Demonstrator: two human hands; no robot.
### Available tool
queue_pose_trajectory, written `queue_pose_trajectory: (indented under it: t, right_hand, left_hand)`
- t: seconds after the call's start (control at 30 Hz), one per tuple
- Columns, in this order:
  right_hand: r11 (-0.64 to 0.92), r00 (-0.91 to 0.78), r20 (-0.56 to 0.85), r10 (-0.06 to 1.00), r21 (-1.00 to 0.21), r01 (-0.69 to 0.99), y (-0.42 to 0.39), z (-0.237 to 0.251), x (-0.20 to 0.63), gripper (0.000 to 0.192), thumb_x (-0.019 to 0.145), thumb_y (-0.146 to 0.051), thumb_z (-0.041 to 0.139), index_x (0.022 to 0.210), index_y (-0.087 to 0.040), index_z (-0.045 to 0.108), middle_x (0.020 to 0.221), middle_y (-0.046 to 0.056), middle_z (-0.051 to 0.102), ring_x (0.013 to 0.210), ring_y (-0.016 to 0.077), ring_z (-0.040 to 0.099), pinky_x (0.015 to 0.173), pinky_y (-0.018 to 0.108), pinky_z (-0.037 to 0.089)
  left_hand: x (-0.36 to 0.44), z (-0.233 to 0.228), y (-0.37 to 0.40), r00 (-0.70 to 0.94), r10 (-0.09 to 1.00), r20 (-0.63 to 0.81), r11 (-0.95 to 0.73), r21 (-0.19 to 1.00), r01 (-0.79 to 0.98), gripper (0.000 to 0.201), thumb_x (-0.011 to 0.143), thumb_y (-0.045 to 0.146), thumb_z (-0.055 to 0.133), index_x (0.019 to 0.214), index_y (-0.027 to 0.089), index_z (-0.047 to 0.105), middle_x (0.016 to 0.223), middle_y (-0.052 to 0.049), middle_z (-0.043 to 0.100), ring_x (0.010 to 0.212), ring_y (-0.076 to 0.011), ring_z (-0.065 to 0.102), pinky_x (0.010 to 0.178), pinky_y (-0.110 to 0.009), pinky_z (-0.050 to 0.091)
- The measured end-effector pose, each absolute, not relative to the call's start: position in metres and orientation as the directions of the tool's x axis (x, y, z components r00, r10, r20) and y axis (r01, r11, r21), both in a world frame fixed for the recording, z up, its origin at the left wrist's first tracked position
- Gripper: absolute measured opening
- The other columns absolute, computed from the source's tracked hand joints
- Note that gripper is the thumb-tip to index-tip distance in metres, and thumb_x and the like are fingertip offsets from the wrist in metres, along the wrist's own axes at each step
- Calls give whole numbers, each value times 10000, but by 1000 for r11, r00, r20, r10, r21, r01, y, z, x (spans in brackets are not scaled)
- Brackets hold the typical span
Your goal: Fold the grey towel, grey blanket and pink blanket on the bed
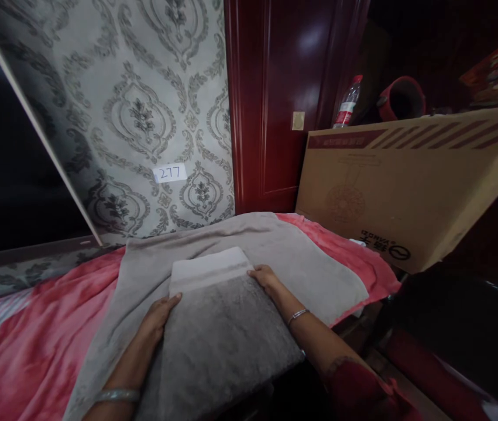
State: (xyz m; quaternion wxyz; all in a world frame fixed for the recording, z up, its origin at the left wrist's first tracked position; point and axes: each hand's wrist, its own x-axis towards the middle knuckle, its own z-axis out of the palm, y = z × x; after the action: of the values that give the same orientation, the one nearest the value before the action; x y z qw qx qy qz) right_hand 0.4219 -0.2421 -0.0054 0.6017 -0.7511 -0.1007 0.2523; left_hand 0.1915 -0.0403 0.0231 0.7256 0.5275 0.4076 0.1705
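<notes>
A folded grey towel (217,327) is lain flat on a bigger beige towel (301,257), which is spread over a pink blanket (24,345) on the bed. The left hand (157,318) is laid open and flat on the left edge of the grey towel, with the fingers kept close together. The right hand (266,277) is laid open on the right edge, farther away, near the pale band at the top end. Nothing is pinched by either hand. The edges seem to be pressed down so the towel is kept flat and square. A bangle (117,396) is worn on the left wrist and a thin bracelet (298,316) on the right wrist. Beyond the right hand, a big cardboard box (411,181) is stood at the edge of the bed, so little room is left on that side. A water bottle (347,103) and a red round thing (402,98) are seen behind the box. Beyond both hands, a patterned wall (143,105) with a small paper label (169,173) marked 277 is seen, and a dark red door (284,99) beside it.
</notes>
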Motion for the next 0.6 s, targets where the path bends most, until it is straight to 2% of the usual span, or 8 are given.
queue_pose_trajectory:
  t: [0.17, 0.37, 0.5, 0.6]
  right_hand:
    - [-277, 911, -143, 386, -960, -33, -240, -23, 419, 80, 742, -242, 666, 737, -165, 686, 709, -14, 671, 753, 166, 617, 636, 211, 396]
    - [-305, 891, -165, 423, -952, -32, -242, -27, 423, 153, 802, -262, 630, 779, -136, 714, 689, 5, 670, 651, 146, 590, 587, 215, 388]
    - [-341, 856, -225, 465, -938, -61, -237, -20, 434, 332, 865, -404, 615, 716, -123, 711, 646, 46, 673, 599, 161, 594, 557, 239, 403]
    - [-375, 848, -238, 473, -926, -50, -227, -11, 447, 317, 835, -406, 673, 704, -119, 704, 622, 50, 669, 580, 160, 588, 539, 238, 394]
  left_hand:
    - [192, 12, -51, 547, 775, -317, 313, 944, 103, 249, 817, 102, 681, 1060, 89, 731, 699, -91, 770, 655, -221, 747, 592, -264, 565]
    - [190, 12, -53, 526, 789, -318, 305, 946, 114, 214, 825, 149, 685, 1021, 80, 738, 743, -111, 779, 660, -233, 749, 615, -279, 577]
    - [187, 16, -49, 571, 728, -380, 383, 916, 121, 249, 812, 200, 717, 1035, 92, 743, 788, -129, 786, 725, -260, 762, 706, -326, 607]
    - [186, 22, -46, 620, 639, -455, 465, 871, 160, 274, 804, 260, 741, 1021, 94, 752, 824, -156, 786, 773, -285, 767, 731, -350, 617]
